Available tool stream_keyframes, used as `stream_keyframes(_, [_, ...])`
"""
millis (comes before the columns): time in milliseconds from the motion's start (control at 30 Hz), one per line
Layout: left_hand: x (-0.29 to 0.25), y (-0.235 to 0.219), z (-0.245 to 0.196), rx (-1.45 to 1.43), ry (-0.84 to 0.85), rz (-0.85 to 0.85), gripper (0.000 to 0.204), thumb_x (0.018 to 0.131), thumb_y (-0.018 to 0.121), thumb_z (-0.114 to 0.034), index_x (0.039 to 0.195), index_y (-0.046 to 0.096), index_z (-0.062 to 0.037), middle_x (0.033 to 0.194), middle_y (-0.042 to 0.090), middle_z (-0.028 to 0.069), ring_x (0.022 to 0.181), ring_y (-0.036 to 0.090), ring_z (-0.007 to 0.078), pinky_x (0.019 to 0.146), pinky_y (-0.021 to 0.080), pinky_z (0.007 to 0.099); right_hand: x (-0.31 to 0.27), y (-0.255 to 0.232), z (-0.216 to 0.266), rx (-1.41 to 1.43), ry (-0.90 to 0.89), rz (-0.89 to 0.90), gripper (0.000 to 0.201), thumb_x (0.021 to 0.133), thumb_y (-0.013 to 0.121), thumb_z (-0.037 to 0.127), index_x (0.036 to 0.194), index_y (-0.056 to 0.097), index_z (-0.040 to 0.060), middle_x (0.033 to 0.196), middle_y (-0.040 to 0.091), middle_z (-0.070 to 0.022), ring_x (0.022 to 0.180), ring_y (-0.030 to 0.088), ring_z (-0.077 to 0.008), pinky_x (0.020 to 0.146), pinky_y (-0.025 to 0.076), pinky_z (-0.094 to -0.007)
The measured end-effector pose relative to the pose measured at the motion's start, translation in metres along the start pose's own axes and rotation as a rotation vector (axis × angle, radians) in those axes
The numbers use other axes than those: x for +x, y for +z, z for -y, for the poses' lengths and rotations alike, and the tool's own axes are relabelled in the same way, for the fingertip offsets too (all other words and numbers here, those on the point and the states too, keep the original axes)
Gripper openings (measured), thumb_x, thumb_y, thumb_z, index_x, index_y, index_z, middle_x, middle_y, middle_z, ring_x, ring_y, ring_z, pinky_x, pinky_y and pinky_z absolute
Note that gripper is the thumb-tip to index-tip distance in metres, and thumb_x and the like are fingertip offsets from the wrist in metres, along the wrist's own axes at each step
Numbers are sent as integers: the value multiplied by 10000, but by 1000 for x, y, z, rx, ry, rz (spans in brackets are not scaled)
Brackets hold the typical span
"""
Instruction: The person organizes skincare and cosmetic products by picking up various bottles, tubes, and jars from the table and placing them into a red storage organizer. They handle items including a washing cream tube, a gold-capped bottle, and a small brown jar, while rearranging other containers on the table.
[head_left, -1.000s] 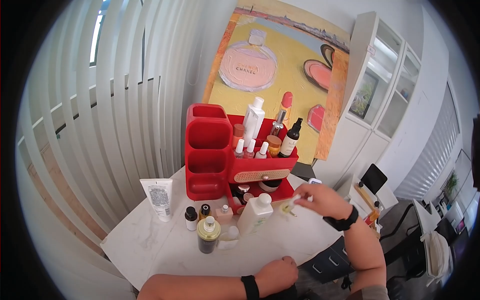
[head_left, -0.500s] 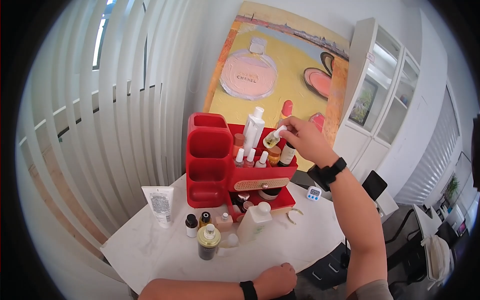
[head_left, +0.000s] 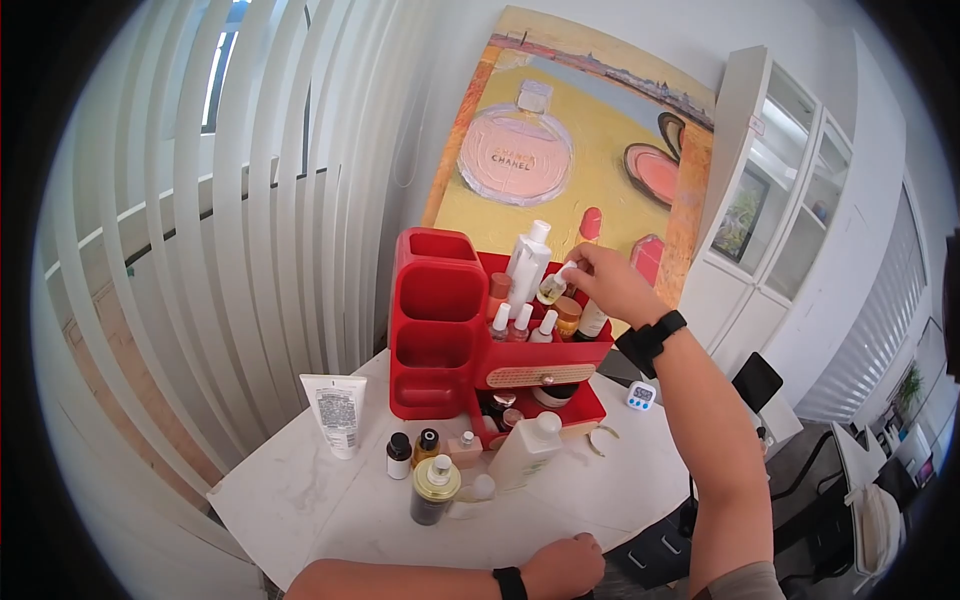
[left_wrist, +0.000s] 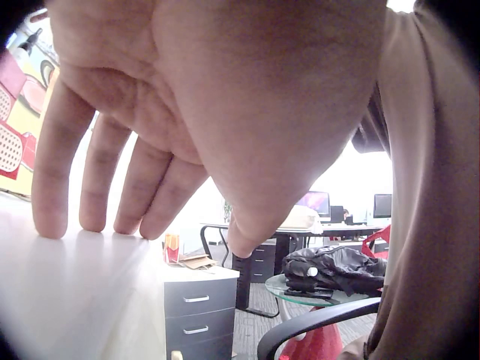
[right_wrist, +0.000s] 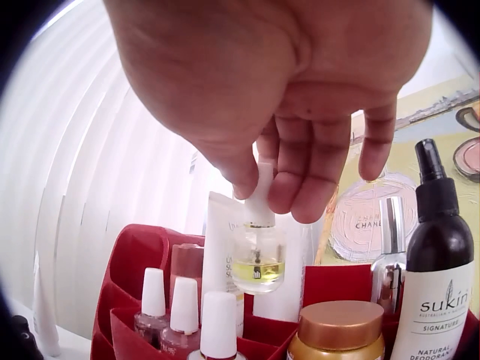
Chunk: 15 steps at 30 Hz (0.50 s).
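My right hand (head_left: 612,282) pinches the white cap of a small clear nail polish bottle (right_wrist: 259,259), with yellow liquid low in the glass. It hangs upright over the top compartments of a red cosmetics organizer (head_left: 440,385). Around it in the right wrist view stand white-capped nail polish bottles (right_wrist: 180,319), a jar with a copper lid (right_wrist: 339,330), a silver-capped bottle (right_wrist: 391,255), a dark spray bottle (right_wrist: 439,247) and a white tube (right_wrist: 219,247). My left hand (left_wrist: 172,90) holds nothing; its straight fingers point down, tips at the white tabletop (head_left: 340,520).
In front of the organizer stand a large white bottle (head_left: 527,452), a gold-topped bottle (head_left: 434,492), a black-capped bottle (head_left: 398,457) and a pink bottle (head_left: 464,450). A white tube (head_left: 337,415) is at left. A gold bracelet (head_left: 603,440) and small timer (head_left: 641,397) lie at right.
My right hand has carried the small bottle from the tabletop beside the organizer up and left, over its top compartments. The left hand has stayed by the table's front edge.
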<state>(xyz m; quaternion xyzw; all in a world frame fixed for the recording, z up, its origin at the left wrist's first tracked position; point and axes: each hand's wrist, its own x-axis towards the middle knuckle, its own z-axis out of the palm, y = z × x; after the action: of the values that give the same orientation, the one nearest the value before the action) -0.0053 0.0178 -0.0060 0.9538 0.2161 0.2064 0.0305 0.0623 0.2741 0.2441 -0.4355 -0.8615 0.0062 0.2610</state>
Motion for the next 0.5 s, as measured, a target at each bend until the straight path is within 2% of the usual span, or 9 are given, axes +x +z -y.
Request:
stream_keyframes(167, [0, 0, 0, 23, 12, -4, 230, 768, 681, -277, 718, 718, -55, 789, 675, 135, 845, 629, 306, 738, 540, 413, 0, -15, -14, 78, 35, -6, 281, 964, 648, 217, 1113, 646, -20, 980, 705, -148, 889, 669, -255, 803, 520, -366])
stream_keyframes(233, [1, -4, 0, 16, 11, 1, 232, 770, 681, -278, 718, 718, -56, 789, 675, 134, 842, 628, 304, 738, 540, 410, 0, -15, -29, 232, -32, 10, 273, 980, 638, 198, 1161, 625, -6, 1019, 693, -98, 928, 647, -201, 840, 509, -337])
stream_keyframes(333, [0, -6, 0, 9, 10, 10, 233, 772, 682, -282, 717, 719, -59, 787, 675, 131, 836, 627, 298, 735, 540, 406, -10, -21, -37, 379, -21, 51, 257, 993, 626, 168, 1195, 608, 11, 1043, 676, -68, 959, 626, -159, 872, 500, -316])
stream_keyframes(467, [0, -1, 0, 27, 23, -6, 232, 777, 679, -275, 720, 721, -54, 787, 676, 132, 842, 628, 297, 737, 542, 406, -21, -33, -39, 391, -15, 84, 224, 1010, 597, 89, 1218, 588, 7, 1074, 638, -44, 958, 634, -123, 882, 519, -287])
stream_keyframes(500, [1, -3, 0, 27, 27, -5, 232, 777, 679, -275, 720, 721, -54, 787, 676, 132, 842, 628, 297, 737, 542, 406, -24, -35, -38, 316, 9, 87, 226, 1007, 596, 75, 1223, 587, 8, 1073, 638, -44, 965, 639, -126, 884, 521, -286])
